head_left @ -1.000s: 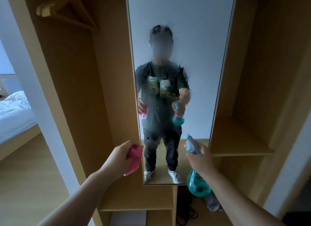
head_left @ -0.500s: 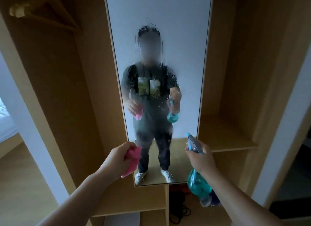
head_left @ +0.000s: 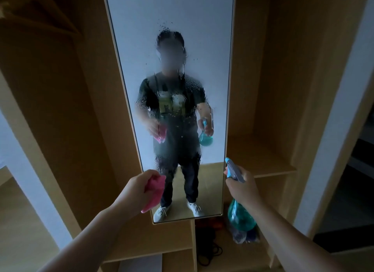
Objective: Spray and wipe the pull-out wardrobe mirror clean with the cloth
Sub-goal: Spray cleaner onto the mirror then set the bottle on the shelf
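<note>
The tall pull-out mirror (head_left: 212,39) stands straight ahead in the wooden wardrobe, its middle misted with spray droplets and thin runs. My left hand (head_left: 134,189) is raised at the mirror's lower left edge, gripping a bunched pink cloth (head_left: 154,192) that hangs in front of the glass. My right hand (head_left: 241,187) holds the teal spray bottle (head_left: 239,217) by its neck, with the blue-grey nozzle (head_left: 232,168) pointing at the mirror's lower right edge. The glass reflects me with both items.
Wooden wardrobe panels flank the mirror, with a shelf (head_left: 261,162) on the right. Black cables (head_left: 208,249) and a plastic bag (head_left: 244,234) lie in the low compartment under the mirror. A white wall edge (head_left: 340,109) stands to the right.
My view has shifted right and closer, so the mirror now sits more central. The spray film covers more of the glass and has started to run. Both hands keep their grips.
</note>
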The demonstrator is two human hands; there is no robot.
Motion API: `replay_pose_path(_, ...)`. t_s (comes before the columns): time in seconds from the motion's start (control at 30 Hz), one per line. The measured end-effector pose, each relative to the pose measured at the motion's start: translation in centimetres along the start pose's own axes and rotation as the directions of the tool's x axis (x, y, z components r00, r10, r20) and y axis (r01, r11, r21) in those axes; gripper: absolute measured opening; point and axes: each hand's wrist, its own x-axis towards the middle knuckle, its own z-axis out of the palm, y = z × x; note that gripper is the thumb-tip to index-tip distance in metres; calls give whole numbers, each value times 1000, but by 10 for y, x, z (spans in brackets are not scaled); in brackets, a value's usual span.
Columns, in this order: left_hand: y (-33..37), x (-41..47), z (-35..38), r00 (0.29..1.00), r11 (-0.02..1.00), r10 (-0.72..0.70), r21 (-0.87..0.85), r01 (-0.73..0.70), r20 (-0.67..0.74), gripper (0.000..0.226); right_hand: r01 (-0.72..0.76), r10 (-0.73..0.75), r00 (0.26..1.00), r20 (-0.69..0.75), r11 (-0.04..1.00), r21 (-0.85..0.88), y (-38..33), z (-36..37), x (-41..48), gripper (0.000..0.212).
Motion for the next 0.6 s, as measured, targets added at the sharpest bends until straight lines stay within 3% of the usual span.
replay_pose_path(0.13,-1,0,4,1000,1000,3,12,-3,-4,48,-5,3,999,-32,999,-47,5,-5,1,13)
replay_pose_path(0.3,-6,-1,10,1000,999,-15,51,15,-10,36,-27,23,996,-81,999,-38,15,-7,-1,15)
replay_pose_path(0.47,-9,-7,17,999,998,-41,43,41,5,34,-77,78,995,58,997,-23,33,-6,-10,31)
replay_pose_path(0.6,-14,-13,24,996,996,-85,21,85,12,34,-139,146,985,92,987,-77,53,-1,-11,30)
